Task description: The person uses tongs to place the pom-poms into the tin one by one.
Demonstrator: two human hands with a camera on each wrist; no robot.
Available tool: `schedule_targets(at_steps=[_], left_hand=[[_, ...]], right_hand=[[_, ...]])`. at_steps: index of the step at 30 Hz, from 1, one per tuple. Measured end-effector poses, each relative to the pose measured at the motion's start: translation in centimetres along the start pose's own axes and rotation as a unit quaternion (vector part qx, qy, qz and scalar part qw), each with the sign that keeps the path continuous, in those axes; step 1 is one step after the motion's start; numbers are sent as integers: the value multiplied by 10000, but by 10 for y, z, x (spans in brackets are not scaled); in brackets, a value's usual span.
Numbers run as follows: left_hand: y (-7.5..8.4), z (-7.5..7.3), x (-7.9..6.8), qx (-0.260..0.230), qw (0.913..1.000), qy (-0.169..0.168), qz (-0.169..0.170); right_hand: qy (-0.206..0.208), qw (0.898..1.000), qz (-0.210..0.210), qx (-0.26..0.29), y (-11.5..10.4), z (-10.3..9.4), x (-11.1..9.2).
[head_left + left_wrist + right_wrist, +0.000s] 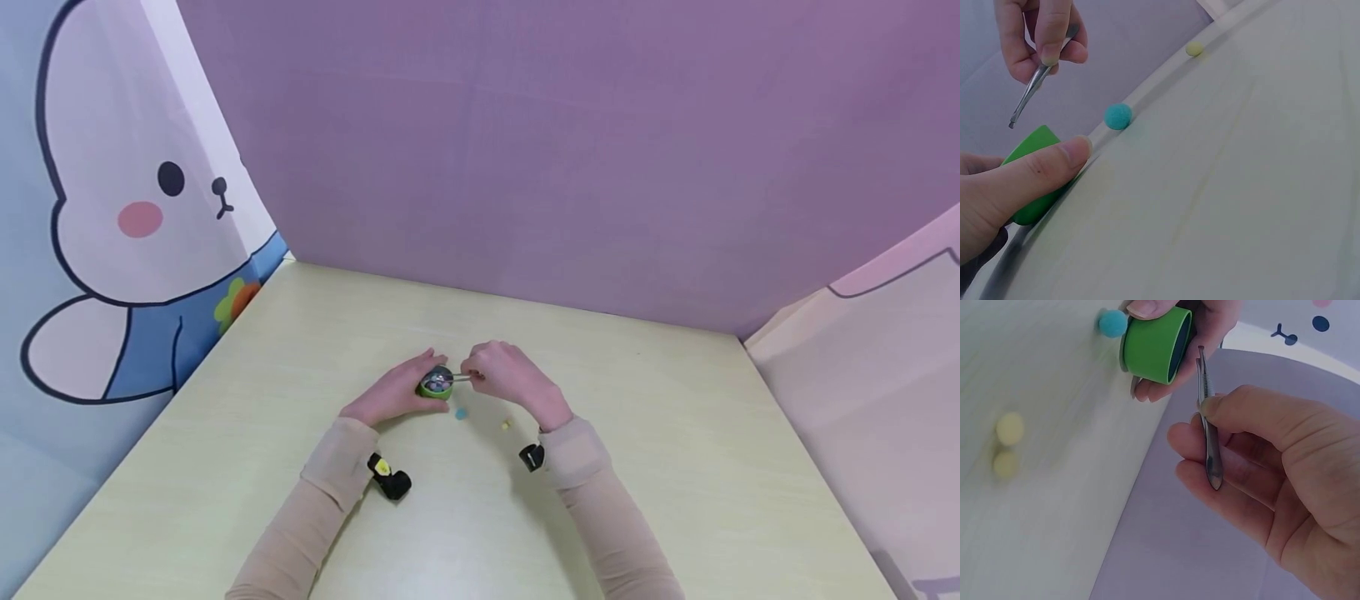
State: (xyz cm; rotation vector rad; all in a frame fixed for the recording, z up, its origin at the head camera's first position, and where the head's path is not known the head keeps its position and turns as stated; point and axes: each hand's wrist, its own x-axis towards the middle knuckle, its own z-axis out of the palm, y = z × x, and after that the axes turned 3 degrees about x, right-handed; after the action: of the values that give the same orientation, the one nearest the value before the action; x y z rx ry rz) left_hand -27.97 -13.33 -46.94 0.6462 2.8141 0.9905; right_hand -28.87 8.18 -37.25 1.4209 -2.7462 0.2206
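With your left hand (397, 392) you are holding the green cup (1155, 347), your thumb and fingers curving around its wall, so the cup is standing on the table (675, 467) inside this grip. With your right hand (1285, 456) you are pinching the metal tweezers (1212, 447) between thumb and curled fingers. The tips of the tweezers are standing only slightly apart, and I am seeing nothing between them; they are pointing to the mouth of the cup, just above it

About the progress, I am judging that the work is partly done: in the head view some small pale roundish things seem to be lying in the cup already, though I cannot count them. Outside, three balls are remaining. The blue ball (1113, 324) is lying just beside the tip of your left thumb. The two yellow balls (1010, 429) are lying close together, farther from that thumb, nearer to your body than your right fingers. If collecting them is what you are doing, these three are probably still waiting for the tweezers
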Motion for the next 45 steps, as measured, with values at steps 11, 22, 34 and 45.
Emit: schedule_targets(at_steps=[11,22,34,45], left_hand=[[2,-1,-1,51,10000,24,20],[2,0,-1,51,10000,30,-17],[2,0,-1,46,10000,47,22],[3,0,-1,37,10000,29,-6]], right_hand=[[-9,9999,144,-37,0,-4,-9],[-39,9997,244,-2,1,-5,-21],[42,9994,322,79,3,-2,-37],[15,9985,527,141,10,4,-58]])
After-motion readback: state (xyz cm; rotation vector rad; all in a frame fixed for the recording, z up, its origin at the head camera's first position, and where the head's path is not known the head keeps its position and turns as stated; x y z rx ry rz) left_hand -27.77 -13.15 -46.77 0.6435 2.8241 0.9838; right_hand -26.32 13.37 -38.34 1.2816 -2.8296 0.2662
